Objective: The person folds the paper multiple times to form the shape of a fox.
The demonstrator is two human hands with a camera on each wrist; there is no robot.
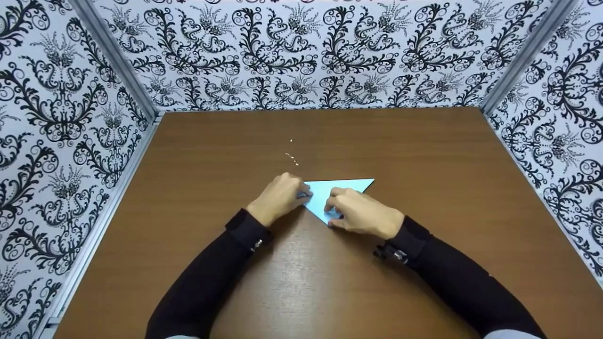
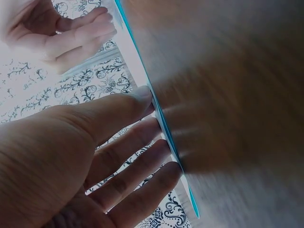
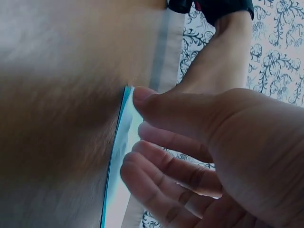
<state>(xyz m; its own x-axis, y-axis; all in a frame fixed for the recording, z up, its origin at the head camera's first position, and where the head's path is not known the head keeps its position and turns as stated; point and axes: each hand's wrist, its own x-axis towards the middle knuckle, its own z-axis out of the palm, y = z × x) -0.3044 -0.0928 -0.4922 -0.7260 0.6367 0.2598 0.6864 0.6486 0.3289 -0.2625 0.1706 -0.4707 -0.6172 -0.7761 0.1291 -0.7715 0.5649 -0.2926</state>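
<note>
A light blue sheet of paper (image 1: 321, 192), folded into a triangle, lies flat on the table between the two hands. Its long edge faces away and one corner points toward the person. On its left corner rests the left hand (image 1: 281, 197); in the left wrist view its thumb and fairly straight fingers (image 2: 135, 175) touch the paper's surface. The right hand (image 1: 362, 212) is over the near part, thumb at the near corner. Seen from the right wrist, its fingers (image 3: 142, 178) are loosely bent along the paper (image 3: 114, 190). Some paper is hidden under both hands.
The brown wooden table (image 1: 212, 155) carries several tiny white specks (image 1: 297, 164) beyond the paper. Patterned black-and-white walls (image 1: 282, 56) with grey metal rails stand at the back and sides. Dark sleeves with wrist bands cover both forearms.
</note>
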